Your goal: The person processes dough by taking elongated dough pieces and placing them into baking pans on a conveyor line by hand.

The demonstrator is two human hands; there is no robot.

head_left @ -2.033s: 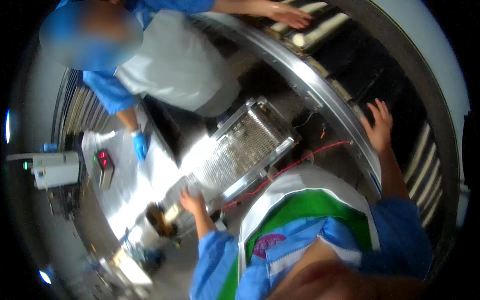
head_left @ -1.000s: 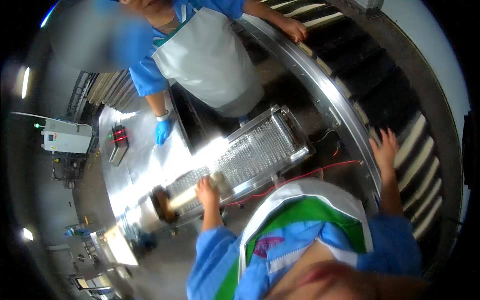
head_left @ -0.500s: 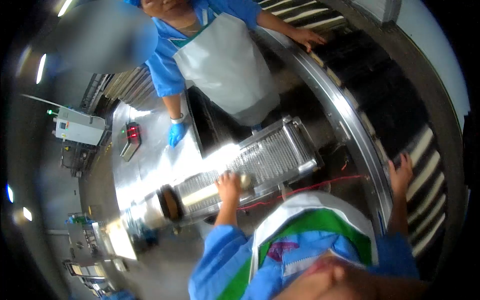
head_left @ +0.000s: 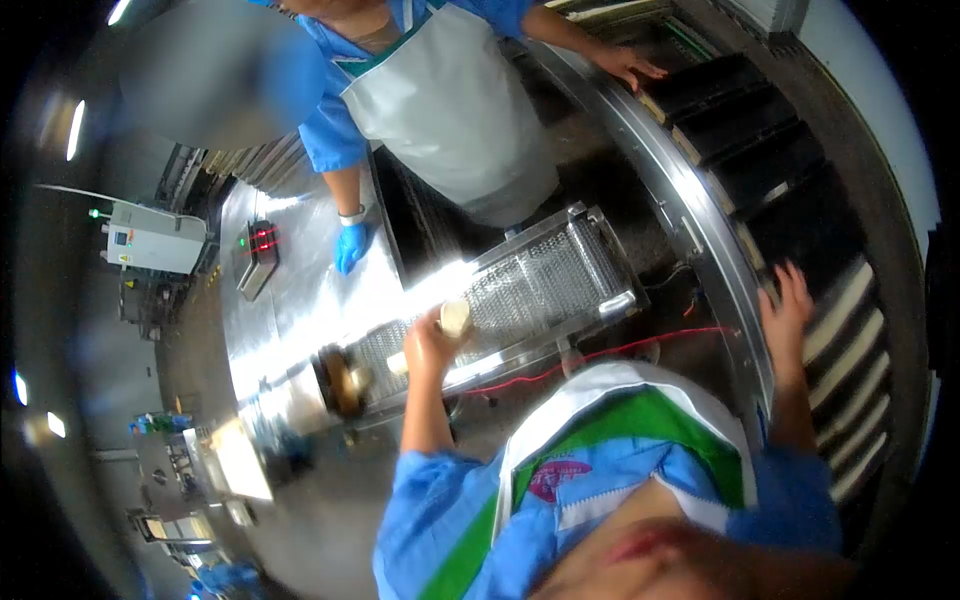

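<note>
Pale, cream-coloured dough roll [head_left: 455, 318] held in left hand [head_left: 428, 345], fingers curled round its lower end, roll tilted up and lifted just above the steel mesh conveyor [head_left: 520, 290]. Probably soft and light, easily dented; likely slightly tacky, so best supported along the middle of its length rather than pinched at one end. Second short pale piece [head_left: 397, 363] lying on the mesh at 8 o'clock of the hand, near a dark roller end [head_left: 340, 380]. Right hand [head_left: 785, 315] spread open, fingers wide, holding nothing, resting at the edge of the curved black tray belt [head_left: 760, 170] at 3 o'clock. Co-worker at 12 o'clock: blue-gloved hand [head_left: 350, 245] flat on the steel table [head_left: 300, 300], other hand [head_left: 630, 65] on the belt rim.
</note>
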